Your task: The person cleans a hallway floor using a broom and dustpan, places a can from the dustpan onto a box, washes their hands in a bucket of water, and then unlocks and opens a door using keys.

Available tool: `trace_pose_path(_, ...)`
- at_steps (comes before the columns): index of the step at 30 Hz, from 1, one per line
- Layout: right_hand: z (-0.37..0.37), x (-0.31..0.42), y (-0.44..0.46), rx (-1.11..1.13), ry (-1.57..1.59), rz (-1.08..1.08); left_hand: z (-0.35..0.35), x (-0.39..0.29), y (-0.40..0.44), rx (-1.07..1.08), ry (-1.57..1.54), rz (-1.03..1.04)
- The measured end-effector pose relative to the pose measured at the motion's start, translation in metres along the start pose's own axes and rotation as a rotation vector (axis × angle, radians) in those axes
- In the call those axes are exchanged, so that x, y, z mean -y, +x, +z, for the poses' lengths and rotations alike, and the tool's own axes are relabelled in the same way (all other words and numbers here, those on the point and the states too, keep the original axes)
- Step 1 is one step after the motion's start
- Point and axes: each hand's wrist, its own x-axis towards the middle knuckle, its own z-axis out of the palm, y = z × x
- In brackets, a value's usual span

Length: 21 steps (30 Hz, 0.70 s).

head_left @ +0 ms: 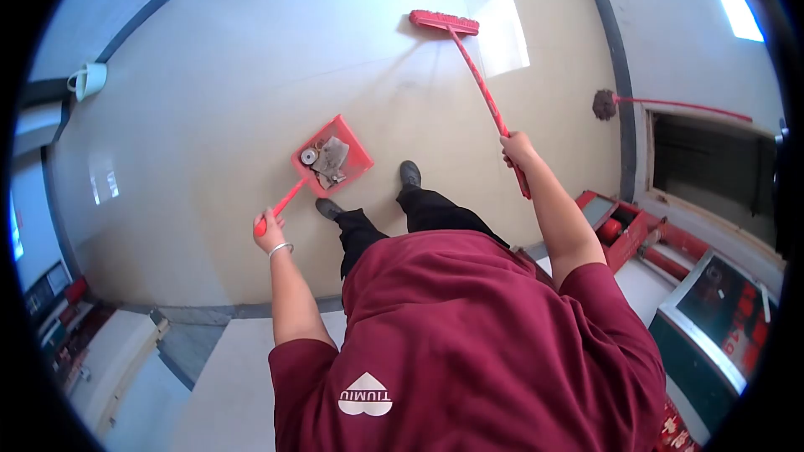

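Head view: one person in a maroon shirt [469, 326], standing on a pale, glossy floor [209, 109].
Far left: white bucket with a handle [90, 80], at the floor's edge.
Left hand [270, 231]: fingers wrapped around the handle of a pink-red plastic dustpan [358, 156]; pale bangle [281, 249] at the wrist.
Dustpan: ahead of the dark grey left shoe [328, 208]; holds a crumpled grey sheet [332, 153] and a round metallic piece [309, 156]; floor contact cannot be told.
Broom: red, bristled head [444, 23], well ahead of the dark grey right shoe [409, 174].
Right hand [517, 149]: clenched around the broom's red shaft [481, 81].
Far right: mop with brownish-grey head [604, 105], beside dark skirting [624, 75].
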Motion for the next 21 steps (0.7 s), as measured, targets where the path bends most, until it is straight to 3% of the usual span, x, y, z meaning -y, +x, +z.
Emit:
trace_pose_path(6,0.024,-0.021,-0.114,-0.077,-0.309,-0.143,0.003,-0.054,-0.032,0.021,0.077,0.022)
trace_pose_path(10,0.055,-0.066,-0.191,0.025,-0.400,-0.248,0.003,-0.081,-0.040,0.035,0.102,0.058)
trace_pose_path(12,0.071,-0.075,-0.250,0.148,-0.319,-0.154,-0.004,-0.078,-0.036,0.064,0.100,0.065)
trace_pose_path(14,0.091,-0.119,-0.273,0.142,-0.321,-0.364,-0.003,-0.072,-0.033,0.134,0.088,0.077)
trace_pose_path(16,0.073,-0.105,-0.302,0.288,-0.145,-0.303,0.016,-0.081,-0.031,0.238,0.072,0.059)
trace_pose_path(18,0.038,-0.074,-0.349,0.587,0.145,0.170,0.011,-0.071,-0.023,0.310,0.098,0.102)
trace_pose_path(21,0.038,-0.067,-0.406,0.431,0.258,0.156,-0.002,-0.068,-0.019,0.426,0.169,0.146)
